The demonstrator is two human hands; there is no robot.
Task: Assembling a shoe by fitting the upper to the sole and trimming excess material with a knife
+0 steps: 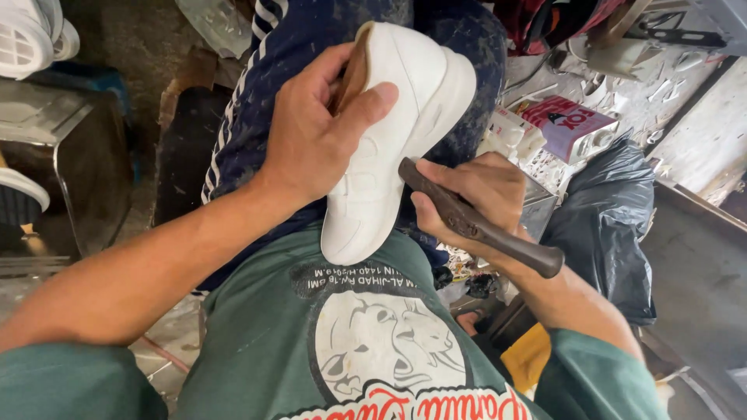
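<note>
A white shoe upper (389, 132) on a tan last rests against my lap, toe end pointing toward my chest. My left hand (319, 128) grips it from the left, thumb pressed across its side and fingers wrapped over the tan opening. My right hand (471, 198) holds a dark brown tool handle (486, 225) that runs diagonally, its upper end touching the shoe's right side and its butt end sticking out toward my right forearm. The working tip of the tool is hidden against the shoe.
My legs in dark blue striped trousers (241, 124) lie under the shoe. A black plastic bag (607, 218) sits at right, a pink and white box (560, 124) behind it among white scraps. White moulded pieces (27, 39) stand at upper left.
</note>
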